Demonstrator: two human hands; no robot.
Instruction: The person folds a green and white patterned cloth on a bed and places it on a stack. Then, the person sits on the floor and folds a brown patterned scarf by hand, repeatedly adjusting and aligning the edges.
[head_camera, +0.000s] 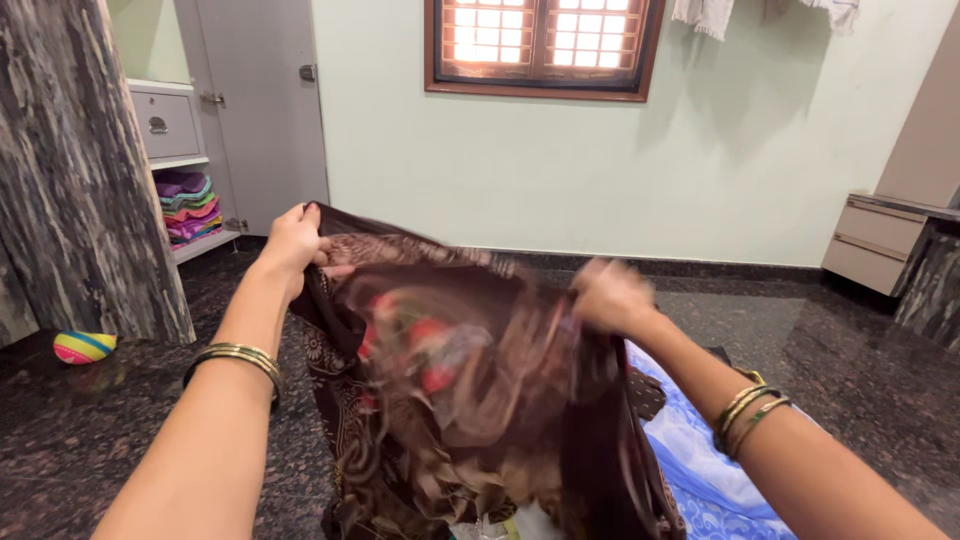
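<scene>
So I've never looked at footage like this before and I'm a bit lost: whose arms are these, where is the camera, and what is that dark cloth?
The single picture comes from a camera worn on a person's head, looking down, so the two arms reaching forward are that person's own. The left hand and the right hand each grip the top edge of a dark brown patterned cloth and hold it up, spread between them; it is blurred, as is the right hand. Both wrists carry bangles. Below lies a blue and white cloth on the dark stone floor. To the left, a striped ball rests on the floor, and folded clothes sit on a shelf. A window is in the far wall.
</scene>
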